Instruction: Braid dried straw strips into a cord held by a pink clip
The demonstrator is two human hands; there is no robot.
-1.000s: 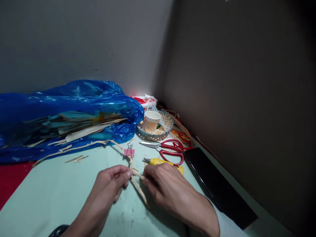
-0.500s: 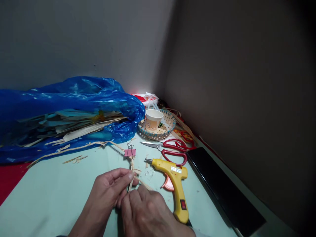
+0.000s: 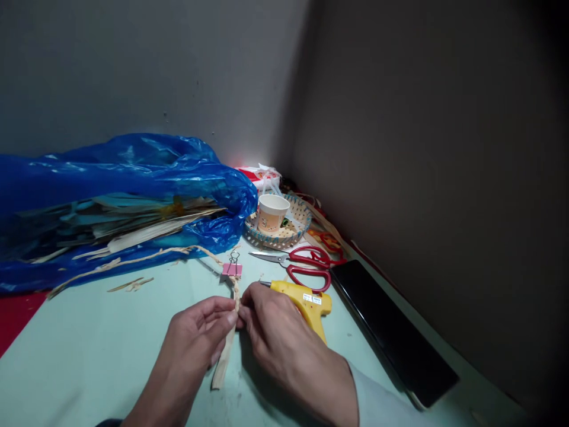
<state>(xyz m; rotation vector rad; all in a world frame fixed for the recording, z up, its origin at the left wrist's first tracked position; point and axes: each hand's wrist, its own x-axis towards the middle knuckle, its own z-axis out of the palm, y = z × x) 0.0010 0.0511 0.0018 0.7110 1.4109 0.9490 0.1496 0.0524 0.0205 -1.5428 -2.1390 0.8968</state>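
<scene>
A pale braided cord of dried plant strips [image 3: 236, 292] runs down from a pink binder clip [image 3: 232, 270] on the table. My left hand [image 3: 195, 338] pinches the cord just below the clip, thumb against fingers. From that grip a flat loose strip [image 3: 222, 370] hangs toward me. My right hand [image 3: 278, 338] is at the cord's right side, its fingers closed and bent down by the left fingertips. What its fingertips hold is largely hidden behind the hand. Beyond the clip the cord [image 3: 146, 256] continues to the left.
A yellow glue gun [image 3: 302, 293] lies partly under my right hand. Red-handled scissors [image 3: 306, 261], a black phone-like slab [image 3: 393, 332], and a woven basket [image 3: 275, 238] with a paper cup [image 3: 272, 213] stand beyond. A blue plastic bag [image 3: 133, 154] holds dried leaves [image 3: 142, 234].
My right hand has moved up and away from me, from below the left hand to the cord's right side, partly covering the glue gun. The left hand keeps its pinch.
</scene>
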